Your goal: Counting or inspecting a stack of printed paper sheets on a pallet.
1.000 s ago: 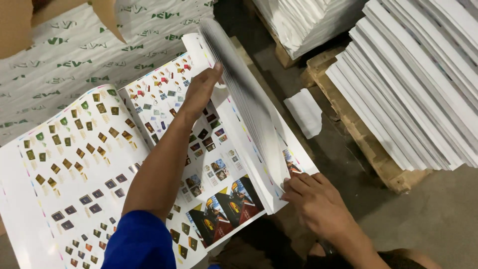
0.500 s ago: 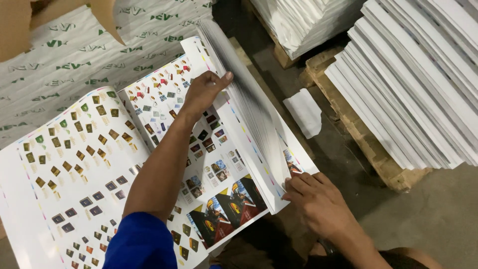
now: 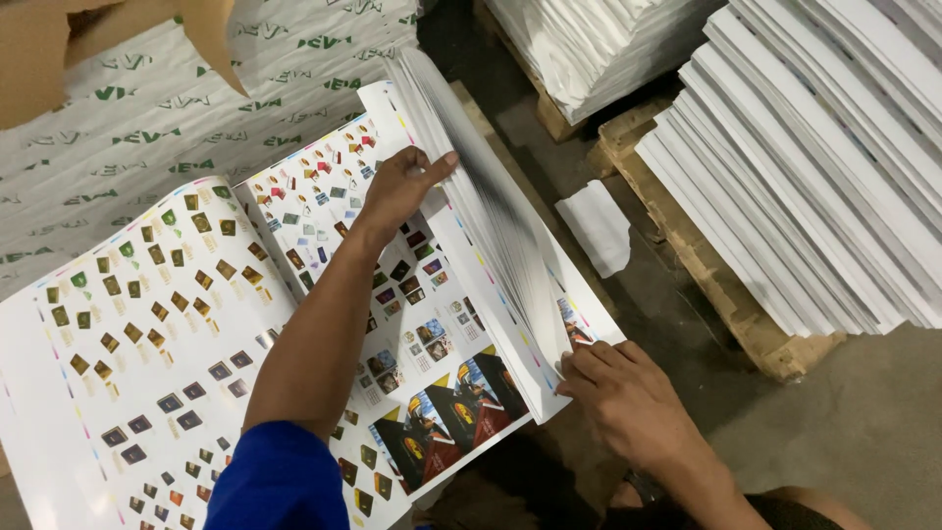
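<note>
A stack of large printed sheets (image 3: 324,294) covered with small colourful pictures lies open in front of me. A thick sheaf of the sheets (image 3: 491,206) is lifted and curls up along the right side, its edges fanned. My left hand (image 3: 402,186), on a blue-sleeved arm, lies on the open sheet with its fingertips tucked against the raised sheaf. My right hand (image 3: 628,393) grips the sheaf's near corner, thumb on top.
Another printed sheet (image 3: 118,324) lies to the left. Wrapped white bundles with green print (image 3: 147,108) and brown cardboard (image 3: 59,49) sit behind. Wooden pallets (image 3: 706,265) at right carry tall white paper stacks (image 3: 824,167). A loose white scrap (image 3: 599,226) lies on the concrete floor.
My left hand has slid slightly right, further under the raised sheaf, and the sheets have fanned a little more. My right hand has stayed on the near corner.
</note>
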